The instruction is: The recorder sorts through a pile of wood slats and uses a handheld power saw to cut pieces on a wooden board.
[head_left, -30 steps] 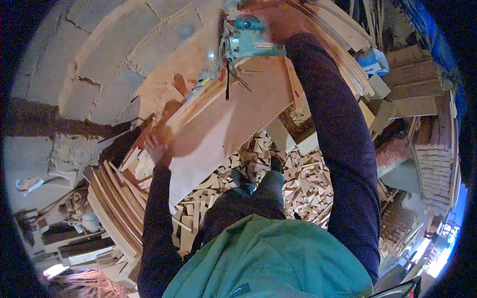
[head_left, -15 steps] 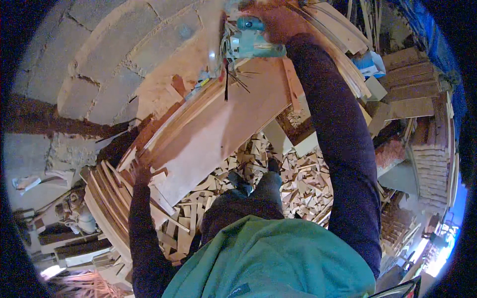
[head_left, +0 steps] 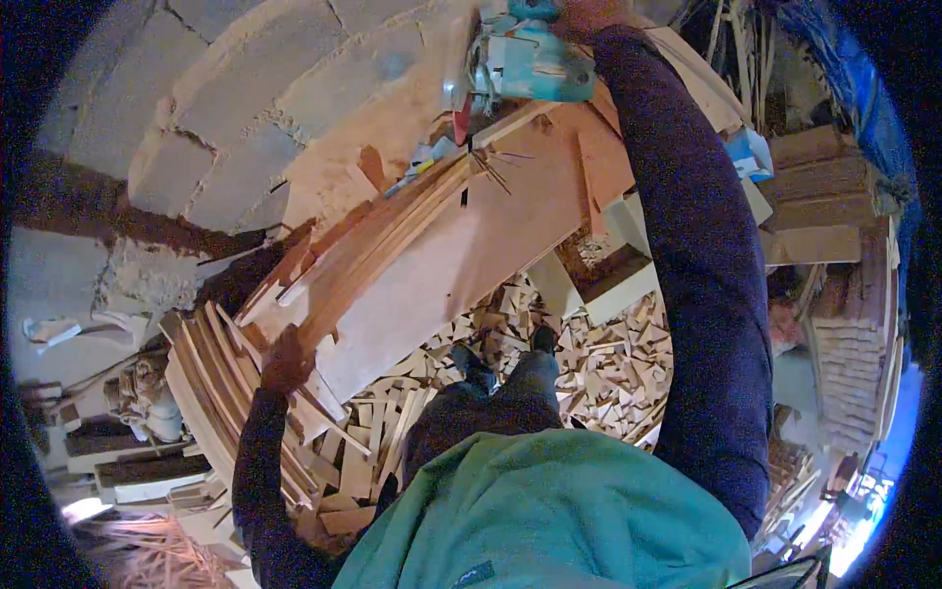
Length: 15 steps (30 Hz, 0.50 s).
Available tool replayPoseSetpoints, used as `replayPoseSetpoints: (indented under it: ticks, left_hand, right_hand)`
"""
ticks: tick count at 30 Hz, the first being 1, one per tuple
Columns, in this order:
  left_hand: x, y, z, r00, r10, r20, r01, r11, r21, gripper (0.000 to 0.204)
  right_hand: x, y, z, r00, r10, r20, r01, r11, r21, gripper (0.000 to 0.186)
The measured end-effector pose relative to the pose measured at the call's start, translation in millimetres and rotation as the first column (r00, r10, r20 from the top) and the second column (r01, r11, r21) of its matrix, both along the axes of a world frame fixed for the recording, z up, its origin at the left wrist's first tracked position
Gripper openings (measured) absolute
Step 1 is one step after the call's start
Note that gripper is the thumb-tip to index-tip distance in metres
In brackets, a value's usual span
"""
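Teal saw [head_left: 540, 64]: right hand [head_left: 595, 15] at its top. Left hand [head_left: 287, 361] has shifted farther down-left of the saw, apparently supporting the wood strips [head_left: 392, 247] there; both grips too indistinct to tell.

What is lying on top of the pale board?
On the pale board, along its left side, long wooden strips reach toward the teal power tool. What they cover cannot be seen.
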State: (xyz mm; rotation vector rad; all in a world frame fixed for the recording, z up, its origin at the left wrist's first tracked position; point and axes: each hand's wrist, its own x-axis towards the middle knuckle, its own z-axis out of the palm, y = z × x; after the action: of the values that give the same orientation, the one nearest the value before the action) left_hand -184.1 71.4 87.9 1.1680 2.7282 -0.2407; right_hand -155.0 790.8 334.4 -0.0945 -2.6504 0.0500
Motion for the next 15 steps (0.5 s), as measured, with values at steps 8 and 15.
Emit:
replayPoseSetpoints:
  ticks: [8, 15]
  left_hand:
    - [56, 9, -6, 0.989, -0.040, 0.143, -0.016, 0.930, 0.367, 0.066]
    - [59, 9, 110, 0.984, -0.176, 0.031, 0.162, 0.952, 0.260, 0.054]
  right_hand:
    - [2, -2, 2, 0.980, 0.156, -0.124, -0.149, 0.987, 0.063, 0.032]
    - [2, -11, 9, 0.999, -0.016, -0.039, 0.022, 0.987, 0.157, 0.032]
